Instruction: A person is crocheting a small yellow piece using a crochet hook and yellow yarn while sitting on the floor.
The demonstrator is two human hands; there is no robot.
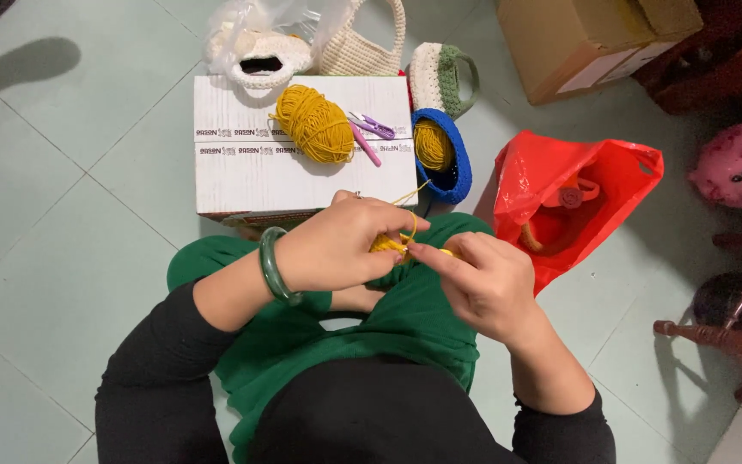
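Two bare hands meet at the middle of the head view, above a lap draped in dark green cloth (405,322). We see the left hand (337,245), with a smooth green bangle (272,265) on its wrist, curled around a small piece of yellow crochet work (386,244), most of which it hides. The right hand (484,283) sits at about four o'clock from the left, its thumb and forefinger pinched on the yellow strand just beside that piece; we cannot tell whether a hook is in the pinch. A thin yellow thread runs from the hands toward one o'clock.

At twelve o'clock from the hands lies a white cardboard box (251,167), flat on the pale tiled floor (53,215). On its top rests a ball of mustard-yellow yarn (313,125), and just beside that, at three o'clock, a pink crochet hook (365,144) and small purple snips (374,125). Touching the box's right edge is a blue crocheted basket (455,176) holding a second yellow yarn ball (432,144).

Beyond the box, at twelve o'clock, we see cream crocheted bags (358,51) and a cream-and-green crocheted bag (441,77). At two o'clock from the hands an open red plastic bag (594,185) lies on the floor; farther off are a brown cardboard carton (577,43) and a pink pig-shaped toy (740,163).
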